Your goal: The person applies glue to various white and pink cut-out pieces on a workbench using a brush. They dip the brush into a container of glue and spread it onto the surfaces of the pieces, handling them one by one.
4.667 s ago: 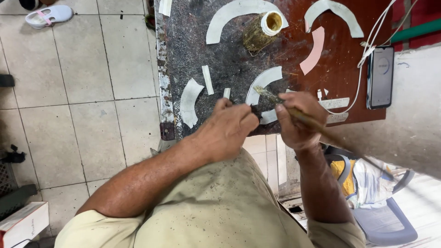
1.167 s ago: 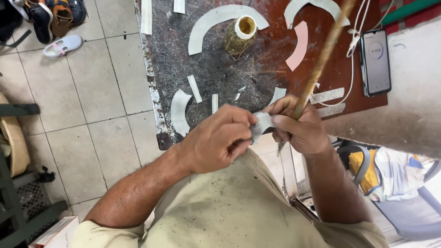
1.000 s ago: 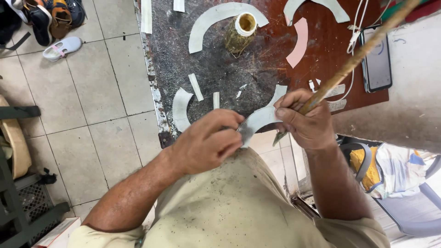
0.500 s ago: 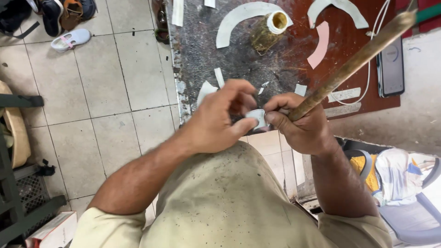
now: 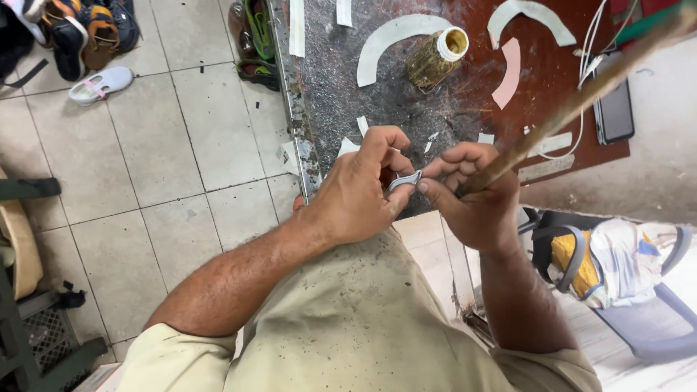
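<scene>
nearest the camera, a pale, speckled shirt [image 5: 363, 327] is being worn, and both forearms are being reached forward over the near edge of the worktable [image 5: 465, 109]. just short of that edge, a small curved grey strip [image 5: 405, 181] is being pinched between the thumb and fingers of the left hand [image 5: 359, 192], with the fingers curled narrow around it; it is being kept off the table, seemingly so that its edge can be worked in the air. the right hand [image 5: 475, 196] is being closed around a long brown stick [image 5: 573, 98], whose near end is being brought against the strip while the rest is being angled up and away over the table's right side; the thing at its tip is hidden by the fingers.

on the table beyond the hands, small white offcuts [image 5: 361, 125] are lying scattered on the worn, grey-scratched part of the surface. farther across, a crusted yellowish pot [image 5: 435, 58] is standing between a wide white arc piece [image 5: 392, 36] and a pink curved piece [image 5: 508, 72], both flat and thin. at the table's right side a dark phone [image 5: 613, 109] is lying with white cables. left of the table, on the tiled floor [image 5: 167, 160], shoes [image 5: 87, 36] are being kept.
</scene>
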